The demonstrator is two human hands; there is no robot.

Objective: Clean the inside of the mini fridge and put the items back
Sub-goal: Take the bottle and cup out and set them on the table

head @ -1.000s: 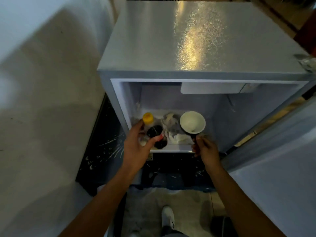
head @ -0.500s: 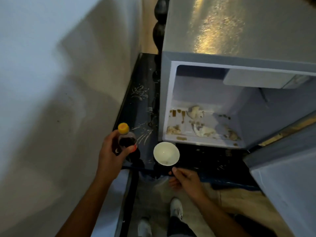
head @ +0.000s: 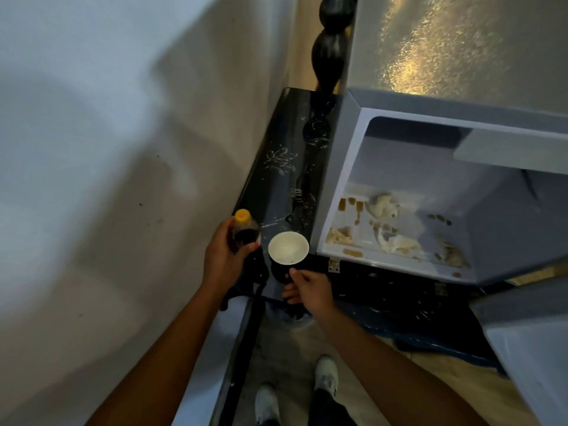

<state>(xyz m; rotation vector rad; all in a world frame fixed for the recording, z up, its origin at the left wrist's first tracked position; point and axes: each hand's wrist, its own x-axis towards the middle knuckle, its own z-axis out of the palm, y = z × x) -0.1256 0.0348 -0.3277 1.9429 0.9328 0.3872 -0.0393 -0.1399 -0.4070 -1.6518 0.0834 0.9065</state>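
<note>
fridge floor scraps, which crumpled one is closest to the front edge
The white crumpled scrap near the middle of the fridge floor; the one at the back lies deeper in, near the brown stains.

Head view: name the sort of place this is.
Probably a room in a home: a grey mini fridge stands open on a glossy black cabinet by a plain white wall, over a wooden floor.
</note>
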